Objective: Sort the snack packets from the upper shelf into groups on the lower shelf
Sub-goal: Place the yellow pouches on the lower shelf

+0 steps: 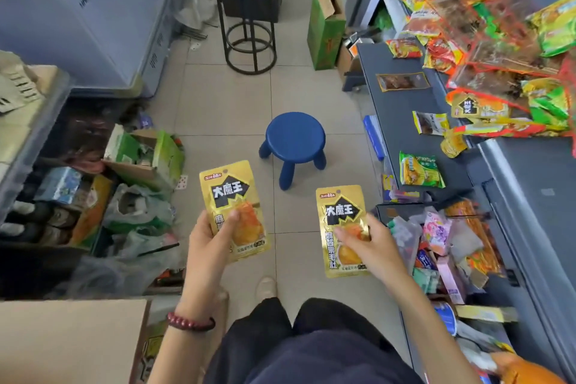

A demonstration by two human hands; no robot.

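Note:
My left hand grips a gold snack packet with black lettering, held upright over the floor. My right hand grips a matching gold packet beside it. On the right, the upper shelf carries a mixed heap of snack packets in red, yellow, green and gold. The dark lower shelf holds separate packets: a brown one, a green one, a yellow-brown one and a red-yellow one.
A blue stool stands on the tiled floor ahead, with a tall black metal stand and a green carton beyond. Cluttered boxes and bags fill the left. A bin of assorted small goods sits below the shelves on the right.

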